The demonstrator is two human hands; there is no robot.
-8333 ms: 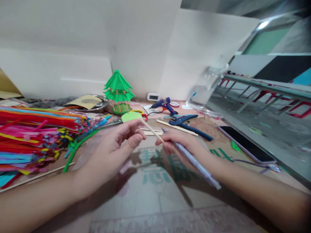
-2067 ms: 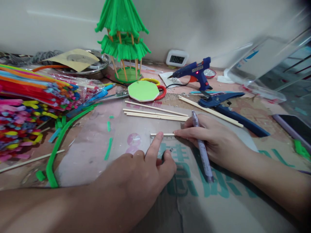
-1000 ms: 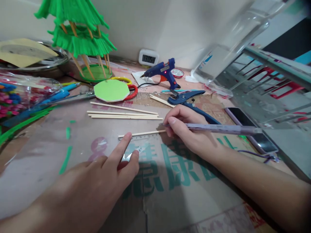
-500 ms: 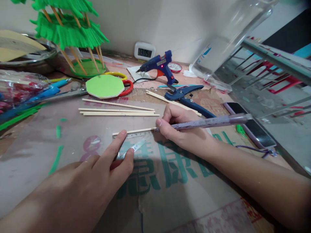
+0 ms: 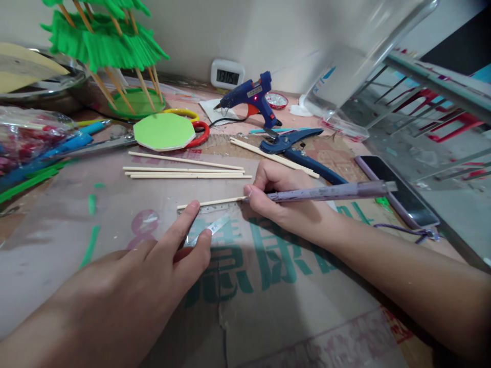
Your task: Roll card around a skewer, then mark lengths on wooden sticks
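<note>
My left hand [image 5: 153, 276] presses down with its index fingertip on the left part of a thin wooden stick [image 5: 222, 201] and its thumb on a clear ruler [image 5: 215, 228]. The stick lies along the ruler's upper edge; the other fingers are curled under. My right hand [image 5: 280, 191] is closed around a purple pen [image 5: 326, 192], its tip at the stick's right end. Just beyond, several wooden sticks [image 5: 187, 170] lie roughly side by side. More sticks [image 5: 272, 157] rest near the blue cutting pliers [image 5: 286, 145].
Behind are a blue glue gun [image 5: 247, 97], a digital clock [image 5: 227, 74], a light-green octagonal piece [image 5: 164, 131] on scissors [image 5: 201, 134], and a green tiered model [image 5: 107, 46]. A phone [image 5: 399, 191] lies at right. Cardboard under a clear sheet [image 5: 268, 317] covers the table.
The view has shifted slightly. Both hands stay almost in place, and the pen tip remains at the stick's right end.
</note>
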